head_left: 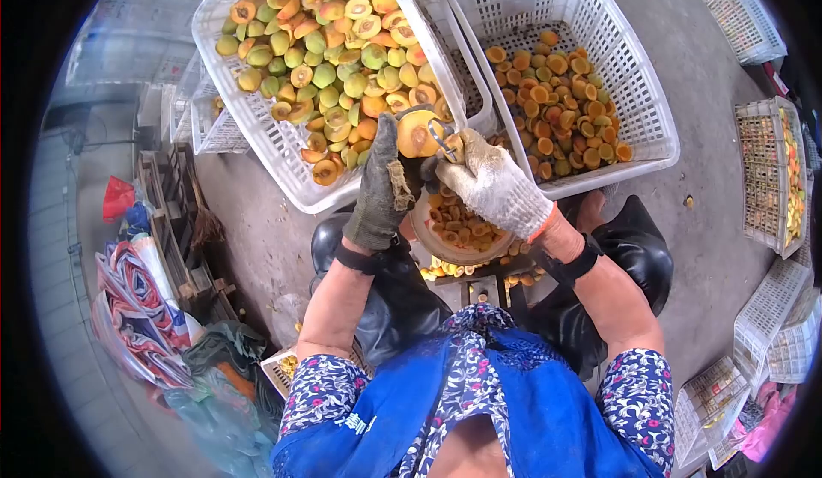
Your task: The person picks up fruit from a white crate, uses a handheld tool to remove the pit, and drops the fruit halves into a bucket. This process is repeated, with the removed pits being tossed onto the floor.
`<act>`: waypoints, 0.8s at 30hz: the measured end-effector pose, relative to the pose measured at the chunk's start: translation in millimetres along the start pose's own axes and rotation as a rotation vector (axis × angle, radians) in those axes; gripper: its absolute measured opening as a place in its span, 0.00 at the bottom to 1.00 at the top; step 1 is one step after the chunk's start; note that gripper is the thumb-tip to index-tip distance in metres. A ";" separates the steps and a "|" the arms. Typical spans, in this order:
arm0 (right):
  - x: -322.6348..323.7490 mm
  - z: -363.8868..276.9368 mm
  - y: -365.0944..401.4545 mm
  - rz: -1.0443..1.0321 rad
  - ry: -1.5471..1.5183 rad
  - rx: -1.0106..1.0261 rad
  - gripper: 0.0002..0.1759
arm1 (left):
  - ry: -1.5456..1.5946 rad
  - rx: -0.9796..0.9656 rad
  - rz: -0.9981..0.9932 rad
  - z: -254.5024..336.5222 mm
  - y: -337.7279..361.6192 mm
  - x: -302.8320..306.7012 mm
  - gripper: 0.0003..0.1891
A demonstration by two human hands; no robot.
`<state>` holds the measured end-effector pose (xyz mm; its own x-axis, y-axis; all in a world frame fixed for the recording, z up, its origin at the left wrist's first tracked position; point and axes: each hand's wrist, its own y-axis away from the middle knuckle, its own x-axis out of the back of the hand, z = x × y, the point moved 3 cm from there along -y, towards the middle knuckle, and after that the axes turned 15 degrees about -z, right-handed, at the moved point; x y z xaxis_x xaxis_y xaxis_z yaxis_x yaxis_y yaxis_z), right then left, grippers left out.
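My left hand (377, 194), in a dark, dirty glove, grips a yellow-orange peach half (416, 134) with its cut face up. In a whitish knit glove, my right hand (501, 180) is closed around a pitting tool (440, 137), whose curved metal loop touches the fruit. Just ahead on the left, a tilted white crate (313, 197) holds many halves, some with pits showing. The crate (612, 168) on the right contains hollowed-out halves. Below my hands, a round bowl (445, 255) carries small orange-brown pieces; my hands partly cover it.
Loose fruit pieces (518, 279) lie beneath the bowl between my legs. Wooden pallets (175, 230) and folded striped sacks (141, 302) are at the left. Along the right side stand more crates (766, 178), one filled with fruit.
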<state>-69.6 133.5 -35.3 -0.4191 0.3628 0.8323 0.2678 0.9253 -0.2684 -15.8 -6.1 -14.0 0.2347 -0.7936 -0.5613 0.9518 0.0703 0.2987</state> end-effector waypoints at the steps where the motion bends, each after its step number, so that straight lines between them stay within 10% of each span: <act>1: 1.3 -1.5 -0.4 -0.041 0.090 -0.003 0.09 | 0.001 0.002 0.002 -1.7 -1.3 -0.8 0.29; 15: -23.5 3.0 4.0 -0.084 0.132 0.029 0.08 | -0.735 -0.369 0.007 -27.1 -13.7 15.2 0.27; 24: -19.0 5.9 -1.7 -0.365 -0.679 -0.252 0.09 | -0.298 -0.188 0.006 -27.0 -13.9 8.7 0.28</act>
<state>-67.2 125.7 -53.5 -0.9311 0.1062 0.3488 0.1666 0.9749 0.1479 -21.6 2.3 -43.9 0.1989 -0.9324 -0.3016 0.9768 0.1636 0.1384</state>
